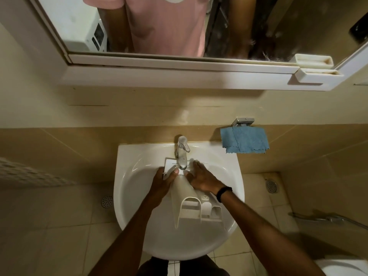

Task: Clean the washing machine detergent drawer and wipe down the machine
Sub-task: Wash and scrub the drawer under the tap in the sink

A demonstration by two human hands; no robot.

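Sink (pixel 127 156): left hand (pixel 162 181) seemingly grips drawer (pixel 184 196).

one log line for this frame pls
detergent drawer: in sink, front end under faucet | left hand: grips drawer front | right hand: flat on drawer | blue cloth: on wall holder

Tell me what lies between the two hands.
Head view: the drawer, with the faucet over it, fills the gap between the left hand and the right hand.
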